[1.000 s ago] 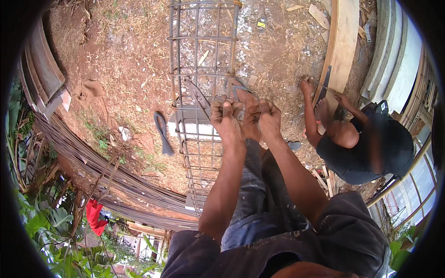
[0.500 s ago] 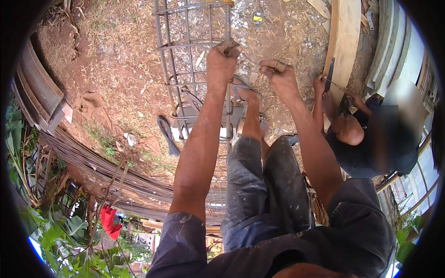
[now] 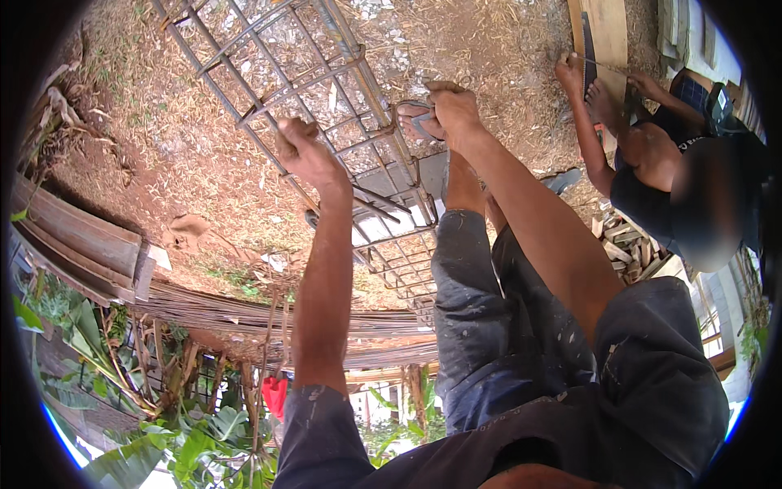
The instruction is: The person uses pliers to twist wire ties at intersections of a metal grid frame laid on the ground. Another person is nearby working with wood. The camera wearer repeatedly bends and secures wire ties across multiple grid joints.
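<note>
A rebar cage [image 3: 287,81] of long bars and cross ties runs from the upper left toward my legs. My left hand [image 3: 308,153] is closed, its fingers curled beside the cage's left long bar. Whether it touches the bar or holds anything I cannot make out. Just right of the cage's right bars, above my sandalled foot [image 3: 419,122], my right hand [image 3: 453,107] is closed with its fingers pressed together. Anything inside that grip is hidden or too thin to name.
At the right a co-worker [image 3: 652,155] sits by a wooden plank [image 3: 609,33] and a handsaw [image 3: 588,57]. Wood offcuts [image 3: 627,244] lie near my right knee. Long thin rods [image 3: 244,314] stretch across behind the cage, beside curved boards [image 3: 81,236].
The view has turned, so the cage now slants to the upper left. My left hand has shifted from the cage's right bars to its left side; my right hand is now nearer the cage.
</note>
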Motion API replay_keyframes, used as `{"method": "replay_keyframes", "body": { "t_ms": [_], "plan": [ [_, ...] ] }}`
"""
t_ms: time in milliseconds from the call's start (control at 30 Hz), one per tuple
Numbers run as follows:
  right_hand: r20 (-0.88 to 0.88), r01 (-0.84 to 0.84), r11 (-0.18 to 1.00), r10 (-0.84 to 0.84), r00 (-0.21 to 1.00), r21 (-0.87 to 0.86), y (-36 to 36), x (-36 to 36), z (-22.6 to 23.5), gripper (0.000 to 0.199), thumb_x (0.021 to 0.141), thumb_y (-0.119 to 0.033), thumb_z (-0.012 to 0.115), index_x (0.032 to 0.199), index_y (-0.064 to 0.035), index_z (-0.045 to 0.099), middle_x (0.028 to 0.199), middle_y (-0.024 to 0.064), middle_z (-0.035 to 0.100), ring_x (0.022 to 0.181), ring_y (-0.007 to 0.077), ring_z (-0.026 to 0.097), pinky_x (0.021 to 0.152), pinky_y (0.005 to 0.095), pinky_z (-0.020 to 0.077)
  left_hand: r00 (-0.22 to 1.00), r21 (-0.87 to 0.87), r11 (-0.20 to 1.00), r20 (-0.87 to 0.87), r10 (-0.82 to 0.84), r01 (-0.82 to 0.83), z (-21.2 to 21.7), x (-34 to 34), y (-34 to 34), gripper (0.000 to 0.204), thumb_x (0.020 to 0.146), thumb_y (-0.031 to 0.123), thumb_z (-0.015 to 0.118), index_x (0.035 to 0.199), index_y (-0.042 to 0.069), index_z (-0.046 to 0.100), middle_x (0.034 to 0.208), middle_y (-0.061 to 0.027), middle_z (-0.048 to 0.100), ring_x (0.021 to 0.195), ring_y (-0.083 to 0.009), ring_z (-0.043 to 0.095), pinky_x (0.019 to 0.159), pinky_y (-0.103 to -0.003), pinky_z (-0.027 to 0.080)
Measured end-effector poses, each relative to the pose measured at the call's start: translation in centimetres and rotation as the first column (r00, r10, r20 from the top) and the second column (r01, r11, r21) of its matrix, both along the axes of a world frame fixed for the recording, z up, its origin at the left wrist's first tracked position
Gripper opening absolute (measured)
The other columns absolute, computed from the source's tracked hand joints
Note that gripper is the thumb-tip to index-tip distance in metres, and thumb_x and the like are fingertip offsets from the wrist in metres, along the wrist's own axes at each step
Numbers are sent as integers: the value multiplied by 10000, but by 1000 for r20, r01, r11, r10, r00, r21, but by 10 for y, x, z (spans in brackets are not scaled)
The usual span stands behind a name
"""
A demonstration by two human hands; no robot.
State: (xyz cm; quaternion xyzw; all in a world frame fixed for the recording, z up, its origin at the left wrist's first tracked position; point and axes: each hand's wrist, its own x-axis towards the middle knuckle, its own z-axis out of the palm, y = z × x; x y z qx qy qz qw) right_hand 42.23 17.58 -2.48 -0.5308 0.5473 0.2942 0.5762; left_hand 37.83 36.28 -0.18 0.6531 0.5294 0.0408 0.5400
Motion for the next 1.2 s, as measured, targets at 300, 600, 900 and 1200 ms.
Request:
{"method": "replay_keyframes", "body": {
  "t_ms": [300, 600, 900, 1200],
  "plan": [
    [10, -43, 987, 41, 999, 157, -48, -86, -24, 143, 887, -56, 572, 1006, -69, 652, 731, 9, 578, 552, 79, 477, 451, 244, 389, 543, -604, 526, 177, 821, -598, -57, 109, -2, 906, 898, 646, 399, 1490, 9, 146, 1461, -258, 348, 1381, -344, 339, 1143, -392, 339],
    [-94, -25, 977, 46, 994, 213, -72, -103, -24, 135, 908, -68, 565, 1019, -72, 642, 750, -11, 584, 555, 64, 476, 453, 227, 390, 589, -523, 645, 299, 751, -557, -65, 107, -15, 868, 875, 692, 350, 1516, 138, 166, 1553, -183, 218, 1427, -320, 254, 1193, -468, 150],
    [-57, -113, 970, 128, 990, 213, -79, -103, -15, 172, 905, -59, 548, 1050, 0, 618, 756, 20, 561, 541, 77, 465, 429, 234, 371, 628, -480, 687, 308, 714, -546, -77, 77, -3, 886, 865, 708, 330, 1535, 195, 61, 1559, -202, 170, 1456, -335, 144, 1199, -506, 33],
    [-4, -183, 971, 186, 983, 156, -73, -101, -13, 161, 909, -50, 564, 1032, -58, 667, 760, -10, 578, 536, 40, 468, 430, 216, 365, 786, -436, 770, 194, 587, -466, -37, 78, -33, 733, 964, 507, 384, 1458, 1, 191, 1422, -239, 340, 1238, -330, 447, 1109, -457, 327]
  ]
}}
